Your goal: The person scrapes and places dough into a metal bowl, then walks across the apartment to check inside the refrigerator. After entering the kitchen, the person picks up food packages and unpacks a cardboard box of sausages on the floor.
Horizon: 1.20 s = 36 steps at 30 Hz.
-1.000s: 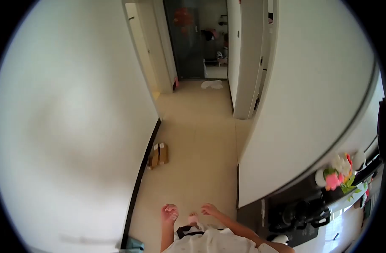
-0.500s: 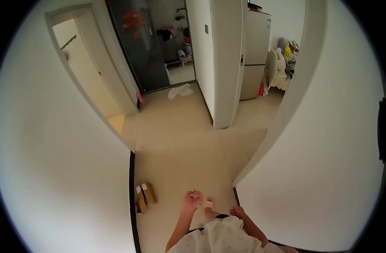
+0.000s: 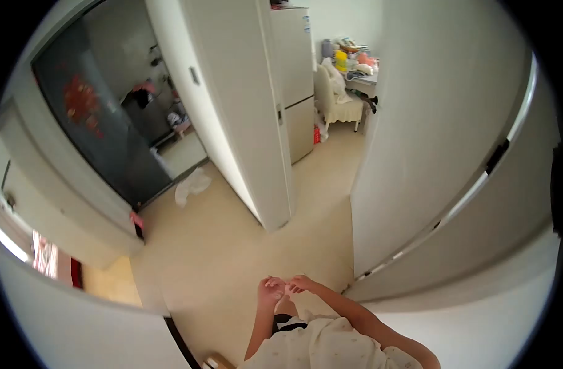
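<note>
Left hand (image 3: pixel 271 289) and right hand (image 3: pixel 301 283) near each other, before white top (image 3: pixel 318 345); fingers bent, full closure indeterminable. Carton (image 3: pixel 217 361) at floor's (image 3: pixel 220 258) near edge, beside dark skirting (image 3: pixel 182 342).

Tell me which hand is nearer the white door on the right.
Right. The right hand is to the left of the white door, apart from it; the left hand is farther left.

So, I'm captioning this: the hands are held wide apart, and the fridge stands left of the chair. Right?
Not quite: in the head view, the left hand and right hand are close together, not wide apart. The fridge does stand left of the chair.
</note>
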Available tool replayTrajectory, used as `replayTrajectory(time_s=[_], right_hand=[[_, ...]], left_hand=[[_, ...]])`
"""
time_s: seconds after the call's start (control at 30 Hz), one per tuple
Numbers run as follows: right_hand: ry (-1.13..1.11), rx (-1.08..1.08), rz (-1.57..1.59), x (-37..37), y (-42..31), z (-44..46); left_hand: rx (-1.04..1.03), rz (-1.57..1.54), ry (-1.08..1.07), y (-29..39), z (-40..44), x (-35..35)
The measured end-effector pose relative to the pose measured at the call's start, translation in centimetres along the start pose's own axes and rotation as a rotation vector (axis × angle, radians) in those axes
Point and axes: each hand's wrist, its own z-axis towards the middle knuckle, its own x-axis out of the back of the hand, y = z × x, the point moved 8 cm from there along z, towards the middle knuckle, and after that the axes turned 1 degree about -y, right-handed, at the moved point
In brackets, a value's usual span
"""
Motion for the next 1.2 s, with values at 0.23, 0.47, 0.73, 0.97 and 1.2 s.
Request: replayTrajectory(time_s=[0.23,0.47,0.73,0.97,1.2], right_hand=[[0.382,-0.103,0.115,14.9,-4.3,5.7],[0.566,0.364,-0.803,31.6,-6.1,13.4],[0.710,-0.221,-1.130,53.9,-25.3,13.4],[0.600,-0.335,-0.915,64.3,-31.0,20.1],[0.550,-0.679,-1.075,74.8,-26.5,26.6]], left_hand=[[0.283,0.167,0.127,-2.5,13.9,-12.3],[0.393,0.240,0.327,-4.4,26.6,-14.4],[0.252,0.356,0.276,-6.5,44.2,-20.3],[0.249,0.244,0.253,-11.1,57.2,-27.6],[0.242,0.236,0.332,-12.4,73.1,-30.3]])
